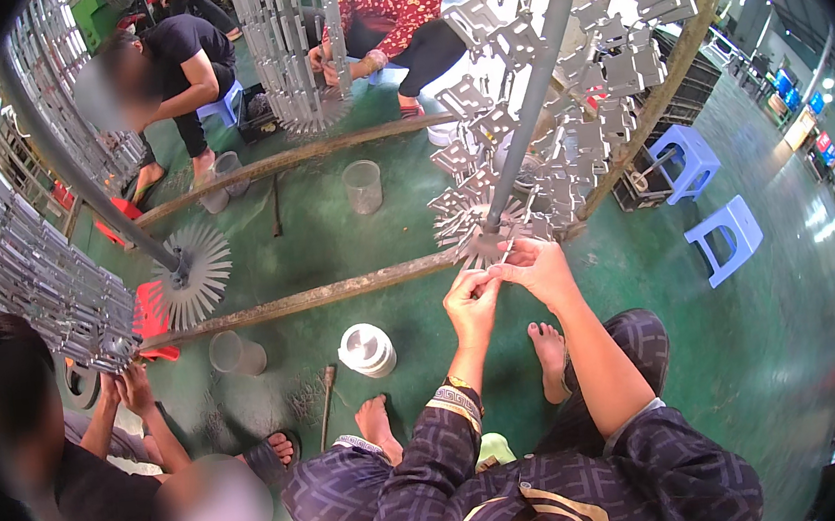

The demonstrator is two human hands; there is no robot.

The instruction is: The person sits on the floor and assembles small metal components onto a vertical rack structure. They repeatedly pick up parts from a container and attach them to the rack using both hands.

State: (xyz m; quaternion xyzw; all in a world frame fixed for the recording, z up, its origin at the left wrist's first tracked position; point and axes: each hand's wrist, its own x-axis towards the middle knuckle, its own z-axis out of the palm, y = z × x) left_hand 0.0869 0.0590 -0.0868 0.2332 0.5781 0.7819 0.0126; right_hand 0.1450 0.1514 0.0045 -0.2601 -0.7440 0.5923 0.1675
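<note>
Both my hands are close together at the lower end of a rack hung with bent grey metal brackets (633,74). My left hand (472,303) is closed in a pinch, its fingertips meeting those of the other hand. Also pinching, my right hand (539,274) reaches up to the rim of the slotted disc (481,244) at the foot of the rack's grey post (536,78). Whatever small piece sits between my fingers is too small and hidden to name. Above my hands, several brackets hang in tiers around the post.
A wooden beam (311,299) crosses just beyond my hands. On the green floor stand a white tub (367,351), a clear plastic cup (238,354) and blue stools (727,236). To the left, a person (108,491) works at another rack (25,258); two more sit across from me.
</note>
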